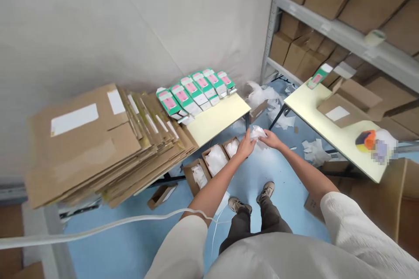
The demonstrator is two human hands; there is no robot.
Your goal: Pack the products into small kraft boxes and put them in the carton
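Note:
A crumpled piece of thin white wrapping (258, 132) is held up between my two hands, above the blue floor. My left hand (246, 144) grips its left side with the fingers closed. On its right side my right hand (270, 139) pinches the edge. Whether anything lies inside the wrapping is hidden. Below and left of my hands stand open cardboard boxes (216, 160) with white wrapping in them. Several green and white boxes with pink panels (196, 89) lie in a row on the pale yellow table (214, 120).
Flattened cartons (85, 139) are stacked on the left. At the right, another table (314, 115) bears an opened carton (347, 104) and a green box (319, 76). Shelves of cartons (327, 26) stand behind. Loose wrapping (316, 151) litters the floor; a white cable (108, 226) crosses the lower left.

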